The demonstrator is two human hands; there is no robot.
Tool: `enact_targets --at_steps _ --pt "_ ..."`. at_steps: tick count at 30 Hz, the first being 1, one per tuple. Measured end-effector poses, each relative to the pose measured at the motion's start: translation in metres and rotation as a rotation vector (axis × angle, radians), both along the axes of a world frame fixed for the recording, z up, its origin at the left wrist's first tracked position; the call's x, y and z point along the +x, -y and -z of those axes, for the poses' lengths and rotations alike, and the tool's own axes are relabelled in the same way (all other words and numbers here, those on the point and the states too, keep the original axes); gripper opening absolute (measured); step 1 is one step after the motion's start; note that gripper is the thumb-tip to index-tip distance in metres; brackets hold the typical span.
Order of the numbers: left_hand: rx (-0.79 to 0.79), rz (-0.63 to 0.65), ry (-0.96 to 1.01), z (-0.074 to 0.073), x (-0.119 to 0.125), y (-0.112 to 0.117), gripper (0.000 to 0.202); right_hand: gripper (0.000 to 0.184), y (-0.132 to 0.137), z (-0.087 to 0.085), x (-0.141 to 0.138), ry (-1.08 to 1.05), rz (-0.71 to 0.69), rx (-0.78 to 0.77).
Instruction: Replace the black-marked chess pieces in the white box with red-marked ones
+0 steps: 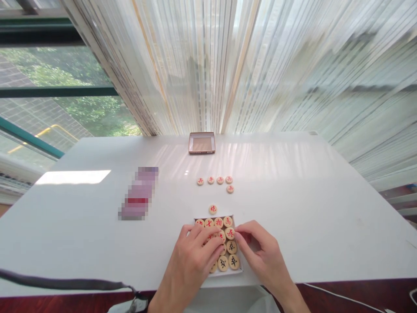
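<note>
A shallow white box (pixel 241 266) near the table's front edge holds rows of round wooden Chinese chess pieces, some with red characters and some with black. My left hand (pixel 195 252) lies over the left part of the box, fingers stretched across the pieces and covering several of them. At the box's right side is my right hand (pixel 265 250), thumb and forefinger pinched at the edge of a red-marked Chinese chess piece (pixel 230 233). Just beyond the box lies a single red piece (pixel 213 209). Farther back, several red pieces (pixel 220 179) form a short row, with another piece (pixel 230 189) below its right end.
An open, tray-like lid (pixel 202 152) rests at the table's (pixel 293 195) far edge. A blurred-out purple item (pixel 138 193) lies to the left. String curtains (pixel 202 65) hang behind the table, beside a window. A dark strap (pixel 65 280) crosses the front left.
</note>
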State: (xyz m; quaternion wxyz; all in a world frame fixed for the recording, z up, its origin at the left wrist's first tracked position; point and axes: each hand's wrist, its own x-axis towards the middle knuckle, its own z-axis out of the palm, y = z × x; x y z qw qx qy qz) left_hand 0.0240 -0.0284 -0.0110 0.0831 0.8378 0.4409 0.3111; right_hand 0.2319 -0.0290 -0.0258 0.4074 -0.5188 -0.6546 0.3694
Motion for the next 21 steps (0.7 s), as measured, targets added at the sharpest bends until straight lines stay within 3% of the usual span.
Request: enact_targets --at_steps 21 --pt "-0.063 -0.020 0.044 -0.0074 -0.0048 -0.0024 0.011 0.009 -0.0016 0.0047 -0.0029 0.086 -0.020 0.011"
